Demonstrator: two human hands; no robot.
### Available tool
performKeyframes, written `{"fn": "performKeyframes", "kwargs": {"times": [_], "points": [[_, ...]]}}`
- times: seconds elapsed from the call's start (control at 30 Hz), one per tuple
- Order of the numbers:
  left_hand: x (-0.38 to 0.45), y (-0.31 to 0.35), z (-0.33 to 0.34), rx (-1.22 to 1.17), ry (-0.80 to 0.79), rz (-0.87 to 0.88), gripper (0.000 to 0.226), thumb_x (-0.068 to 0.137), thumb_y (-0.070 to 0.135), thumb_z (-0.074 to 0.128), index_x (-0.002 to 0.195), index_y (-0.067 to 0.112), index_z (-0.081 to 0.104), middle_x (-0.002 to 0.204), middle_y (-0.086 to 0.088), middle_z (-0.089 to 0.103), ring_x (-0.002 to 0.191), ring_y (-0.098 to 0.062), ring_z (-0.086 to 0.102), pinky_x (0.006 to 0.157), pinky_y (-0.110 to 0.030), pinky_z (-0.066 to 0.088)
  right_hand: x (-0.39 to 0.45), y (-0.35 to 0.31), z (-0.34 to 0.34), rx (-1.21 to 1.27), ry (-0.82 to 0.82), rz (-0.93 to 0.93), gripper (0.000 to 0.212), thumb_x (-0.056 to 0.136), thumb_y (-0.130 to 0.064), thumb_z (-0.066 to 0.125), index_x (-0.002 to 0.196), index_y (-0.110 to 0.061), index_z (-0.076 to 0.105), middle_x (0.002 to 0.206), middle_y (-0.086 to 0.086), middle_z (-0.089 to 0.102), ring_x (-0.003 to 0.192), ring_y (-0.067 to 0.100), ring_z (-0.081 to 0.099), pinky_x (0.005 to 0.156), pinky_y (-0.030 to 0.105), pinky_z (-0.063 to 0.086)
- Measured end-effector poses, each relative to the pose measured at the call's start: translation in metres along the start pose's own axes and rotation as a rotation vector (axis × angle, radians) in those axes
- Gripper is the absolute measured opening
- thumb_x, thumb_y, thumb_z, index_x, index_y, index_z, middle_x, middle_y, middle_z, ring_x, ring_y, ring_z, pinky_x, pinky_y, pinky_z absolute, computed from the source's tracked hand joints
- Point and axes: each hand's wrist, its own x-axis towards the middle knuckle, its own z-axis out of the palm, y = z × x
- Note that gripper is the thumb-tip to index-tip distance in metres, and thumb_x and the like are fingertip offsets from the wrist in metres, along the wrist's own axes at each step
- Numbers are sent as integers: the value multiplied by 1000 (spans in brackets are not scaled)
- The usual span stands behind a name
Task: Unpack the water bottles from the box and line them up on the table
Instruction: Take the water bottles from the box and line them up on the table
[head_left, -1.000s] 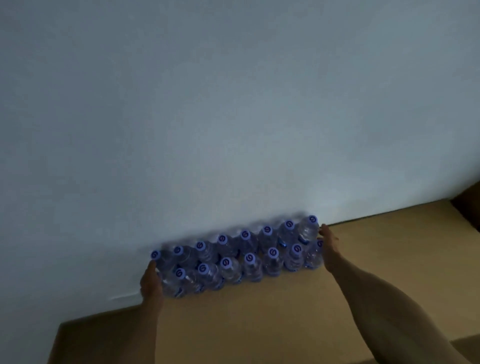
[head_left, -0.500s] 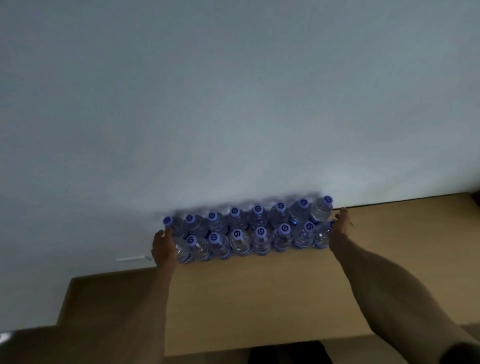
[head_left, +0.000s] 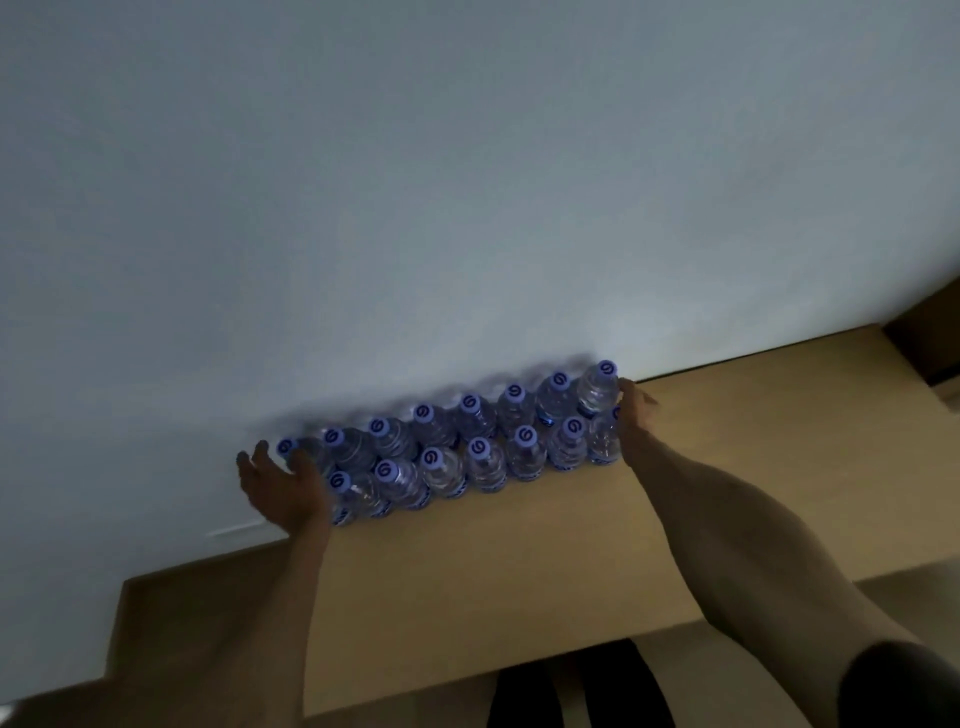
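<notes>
While bracketed by both hands, two rows of clear plastic water bottles (head_left: 467, 447) on tan wooden table (head_left: 519, 561).
Left hand (head_left: 283, 488) spread at left end; right hand (head_left: 635, 415) flat against right end.

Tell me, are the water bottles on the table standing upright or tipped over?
Upright: the bottles show caps on top, standing in two rows.

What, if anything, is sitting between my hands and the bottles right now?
Nothing visible. The left hand is open at the left end of the water bottles, and the right hand rests flat against the right end. The table in front of the two rows shows only your forearms.
</notes>
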Motion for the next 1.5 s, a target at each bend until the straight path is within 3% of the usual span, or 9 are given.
{"fn": "performKeyframes", "kwargs": {"times": [0.17,0.4,0.63,0.73,0.83,0.97,1.1,1.27,1.5], "points": [[0,48,15,8,46,215,38,87,10,56,123,-2,58,140,-26,46,127,-43,45,98,-50,39,-2,-14,12,-238,110,-158,42,97,-34,46,115,0,62,113,24,64,102,37,60,85,38,48],[-44,86,30,77,57,358,35,81,5,60,116,-1,60,120,-24,55,107,-41,53,83,-48,44,-38,-24,61,-827,241,-694,40,90,-29,51,123,-7,56,129,15,52,118,31,45,103,43,31],[-84,96,50,417,-560,548,39,94,29,53,126,8,51,119,-18,57,105,-34,58,85,-43,49,-55,-3,83,-1251,-121,-923,41,93,-39,46,123,-11,51,120,10,60,124,28,42,108,41,26],[-91,89,50,488,-553,601,56,90,31,60,138,7,44,143,-21,42,129,-37,45,103,-48,42,-56,1,81,-1220,-112,-1056,43,92,-33,49,129,-12,49,127,11,54,123,30,43,107,43,28],[-93,88,51,360,-549,872,55,84,29,63,135,11,54,142,-18,48,130,-35,46,104,-48,41,-58,5,83,-1180,-281,-1298,43,92,-35,53,127,-11,56,131,16,53,124,34,46,104,43,33],[-92,86,55,486,-824,981,71,80,44,61,145,23,41,144,-3,48,129,-25,48,105,-39,39,-61,16,90,-1326,-381,-1192,53,96,-46,43,143,-21,44,154,12,30,146,29,18,116,44,17],[-96,91,67,696,-821,940,85,76,54,70,147,26,33,148,-4,45,130,-25,46,107,-39,36,-62,24,95,-1289,-374,-1137,48,100,-36,39,146,-20,39,159,13,20,149,30,7,119,45,13],[-95,93,68,700,-783,936,70,79,54,65,140,26,43,135,-2,57,123,-24,52,104,-37,34,-71,19,103,-1209,-267,-1125,34,97,-23,47,126,-8,56,143,20,44,140,35,31,112,48,25],[-76,64,38,661,-722,999,97,78,66,63,155,29,18,162,-14,7,150,-31,7,120,-47,12,-50,-10,82,-1317,-116,-1089,32,97,-30,41,115,-12,60,121,13,57,120,31,47,104,44,30]]}}
